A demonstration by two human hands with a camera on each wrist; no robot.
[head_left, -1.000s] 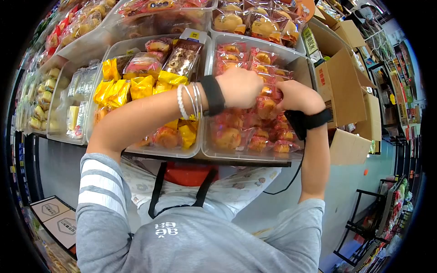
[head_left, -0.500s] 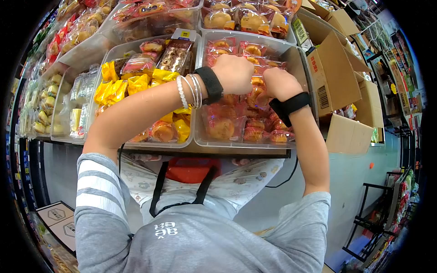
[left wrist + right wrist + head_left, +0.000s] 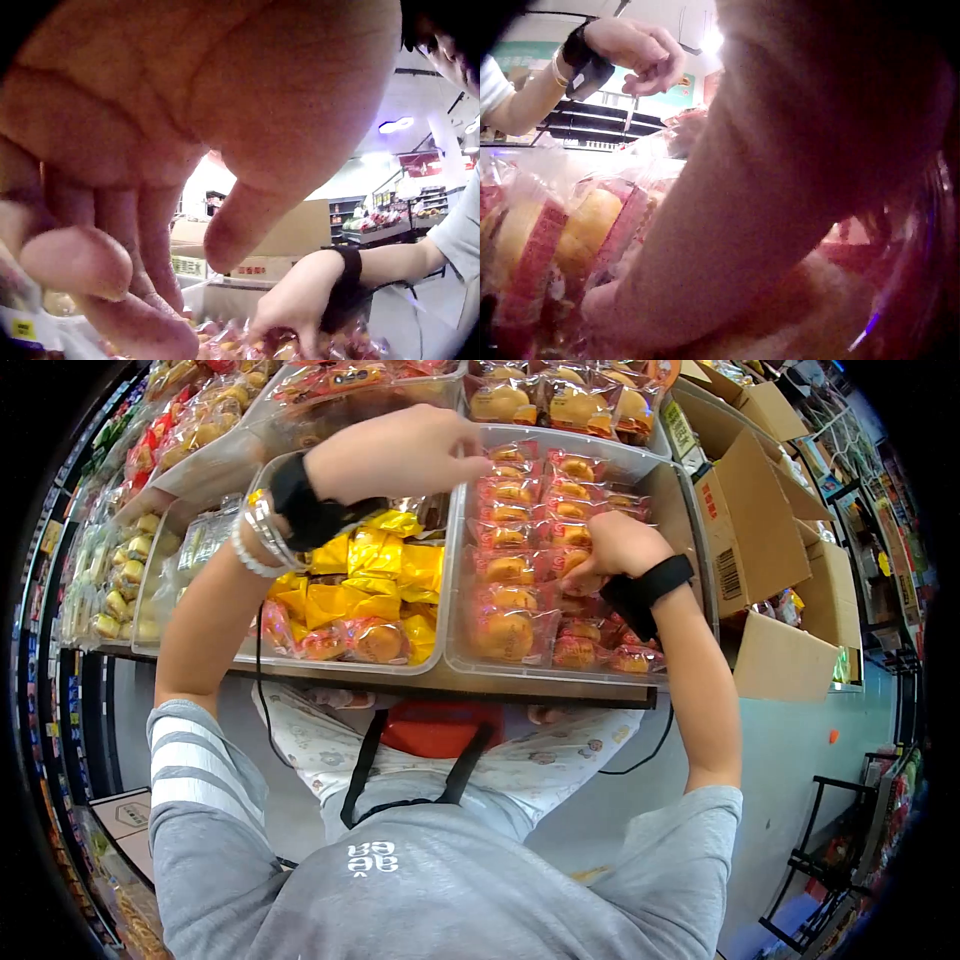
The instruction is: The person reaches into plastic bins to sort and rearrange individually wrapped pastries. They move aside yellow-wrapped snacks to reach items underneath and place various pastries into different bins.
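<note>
In the head view my left hand (image 3: 395,455) is raised over the left bin, bare and with its fingers loosely bent. The left wrist view shows that palm from below with nothing in it. My right hand (image 3: 630,548) reaches down into the clear plastic bin (image 3: 570,678) of small round cakes in red-printed clear wrappers. Its thumb and fingers grip a wrapped cake (image 3: 572,560) in the middle row, and the hand partly hides that cake. More wrapped cakes (image 3: 508,570) stand in a row to its left, and larger ones (image 3: 589,229) show close up in the right wrist view.
A second clear bin holds yellow packets (image 3: 375,575), under the left forearm. Open cardboard boxes (image 3: 750,525) stand to the right. Behind are more bins of packaged pastries (image 3: 565,405). The bins sit on a table with a dark front edge (image 3: 560,698).
My left hand has lifted away from the wrapped cakes and moved left, uncovering their left row. My right hand has stayed among the cakes in the bin.
</note>
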